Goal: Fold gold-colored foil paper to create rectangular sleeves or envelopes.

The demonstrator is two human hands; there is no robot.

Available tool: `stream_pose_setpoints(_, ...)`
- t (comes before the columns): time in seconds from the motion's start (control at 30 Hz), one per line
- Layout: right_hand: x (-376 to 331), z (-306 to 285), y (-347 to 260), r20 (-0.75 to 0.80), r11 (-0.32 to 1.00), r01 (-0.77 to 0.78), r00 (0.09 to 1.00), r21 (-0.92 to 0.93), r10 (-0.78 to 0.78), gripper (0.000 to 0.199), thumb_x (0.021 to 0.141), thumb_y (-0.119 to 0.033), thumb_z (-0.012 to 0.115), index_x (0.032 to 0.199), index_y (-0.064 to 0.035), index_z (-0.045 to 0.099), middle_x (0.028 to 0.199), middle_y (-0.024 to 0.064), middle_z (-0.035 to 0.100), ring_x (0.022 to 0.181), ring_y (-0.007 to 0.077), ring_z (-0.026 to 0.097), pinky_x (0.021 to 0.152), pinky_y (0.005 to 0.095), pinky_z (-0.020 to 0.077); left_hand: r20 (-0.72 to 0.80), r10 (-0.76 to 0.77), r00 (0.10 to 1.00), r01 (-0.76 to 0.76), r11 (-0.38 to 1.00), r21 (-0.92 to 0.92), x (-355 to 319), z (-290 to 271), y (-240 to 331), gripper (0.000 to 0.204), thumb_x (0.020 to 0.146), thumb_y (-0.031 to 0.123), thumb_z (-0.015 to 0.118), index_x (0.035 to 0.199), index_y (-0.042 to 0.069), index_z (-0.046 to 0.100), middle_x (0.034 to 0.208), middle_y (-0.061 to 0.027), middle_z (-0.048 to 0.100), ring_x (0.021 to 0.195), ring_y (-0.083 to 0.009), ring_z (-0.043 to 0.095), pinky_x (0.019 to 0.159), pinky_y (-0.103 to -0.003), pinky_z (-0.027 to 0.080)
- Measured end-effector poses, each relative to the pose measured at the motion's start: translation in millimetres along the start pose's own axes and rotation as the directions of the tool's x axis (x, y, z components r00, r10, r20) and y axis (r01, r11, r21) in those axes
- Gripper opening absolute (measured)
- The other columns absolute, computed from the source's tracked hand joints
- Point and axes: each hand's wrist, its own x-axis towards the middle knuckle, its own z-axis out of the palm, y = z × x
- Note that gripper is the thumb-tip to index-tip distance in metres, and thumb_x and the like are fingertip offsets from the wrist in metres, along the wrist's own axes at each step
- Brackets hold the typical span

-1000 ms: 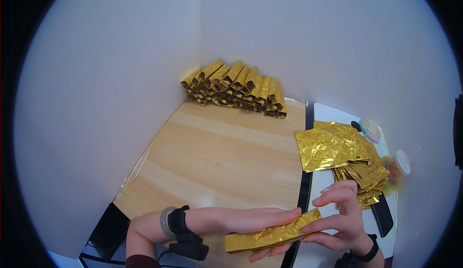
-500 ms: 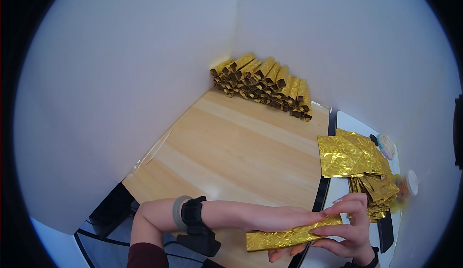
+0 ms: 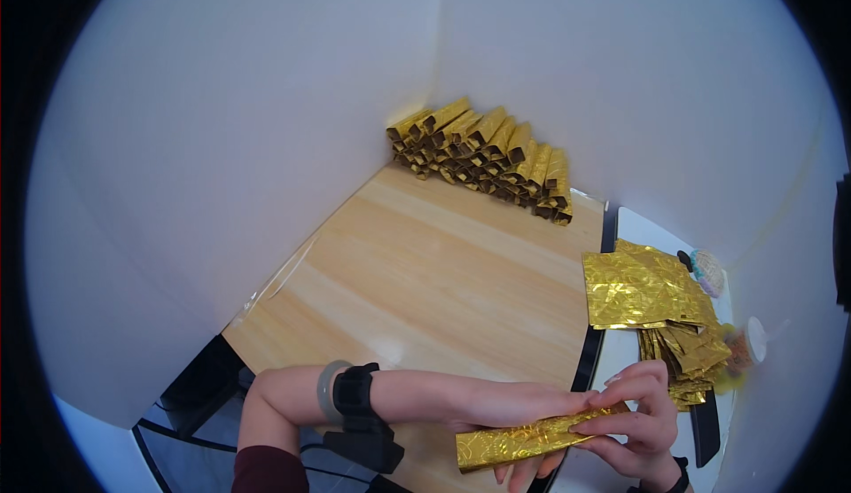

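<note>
Between my hands is a long gold foil-paper tube, folded with flat sides and lying nearly level near the lower edge. My left hand reaches across from the left; its thumb lies along the top edge and its fingertips show beneath. My right hand pinches the tube's right end between thumb and fingers. Beyond the right hand lies a pile of flat gold foil sheets. Many finished-looking gold tubes are stacked in the far corner, their dark open ends facing me.
A wooden tabletop fills the middle, with pale walls behind it. At right, on a white surface with a black edge, stand a small cup and a knitted-looking round item. A black device is strapped to my left forearm.
The gold tube has tipped slightly, its left end a little lower and turned to show more of its face. Both hands keep their grip, with the right fingers shifting slightly.
</note>
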Motion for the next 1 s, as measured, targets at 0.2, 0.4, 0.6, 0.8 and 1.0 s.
stream_pose_setpoints(0.2,-1,-6,0,-0.118,0.999,-0.026,0.993,-0.038,0.021,0.02,0.066,-0.023,0.085,0.082,-0.0177,0.074,0.091,-0.0011,0.063,0.086,0.0213,0.052,0.074,0.0327,0.0432,-0.409,0.58,0.705,-0.323,0.776,0.542,-37,20,35,0.037,0.1,0.03,0.047,0.129,0.007,0.052,0.101,-0.0047,0.062,0.117,-0.0244,0.05,0.099,-0.043,0.041)
stream_pose_setpoints(0.4,8,-14,-5,-0.148,1.0,0.006,0.989,0.003,-0.005,0.025,0.066,-0.008,0.083,0.088,-0.0153,0.075,0.095,-0.0022,0.066,0.089,0.0184,0.057,0.075,0.0291,0.0461,0.084,0.925,0.371,0.17,-0.157,0.973,-62,53,33,0.024,0.072,0.023,0.08,0.096,0.02,0.074,0.102,0.0023,0.064,0.105,-0.0245,0.056,0.096,-0.042,0.041)
stream_pose_setpoints(0.6,6,-14,-6,-0.188,1.0,0.004,0.982,-0.028,-0.009,0.025,0.065,-0.006,0.082,0.087,-0.014,0.074,0.092,-0.0021,0.067,0.085,0.0179,0.057,0.072,0.0278,0.0469,0.239,0.9,0.365,0.51,-0.408,0.757,-48,69,17,0.028,0.068,0.027,0.083,0.094,0.027,0.073,0.09,0.0113,0.065,0.096,-0.0187,0.058,0.096,-0.045,0.04)
stream_pose_setpoints(0.8,8,-8,-9,-0.176,1.0,-0.019,0.984,0.003,0.019,0.024,0.066,-0.007,0.082,0.088,-0.0133,0.074,0.091,-0.0015,0.066,0.084,0.0188,0.057,0.071,0.0289,0.0479,0.286,0.885,0.368,0.483,-0.444,0.755,-43,55,10,0.026,0.068,0.025,0.082,0.093,0.025,0.072,0.085,0.0109,0.065,0.094,-0.018,0.058,0.097,-0.044,0.04)
stream_pose_setpoints(1.0,11,-8,-10,-0.17,1.0,-0.003,0.985,0.019,0.007,0.024,0.067,-0.005,0.081,0.089,-0.012,0.074,0.085,-0.0015,0.065,0.08,0.0182,0.057,0.068,0.0284,0.0469,0.232,0.909,0.345,0.371,-0.359,0.856,-41,52,21,0.03,0.065,0.018,0.083,0.093,0.022,0.072,0.081,0.0089,0.065,0.091,-0.0199,0.058,0.088,-0.039,0.044)
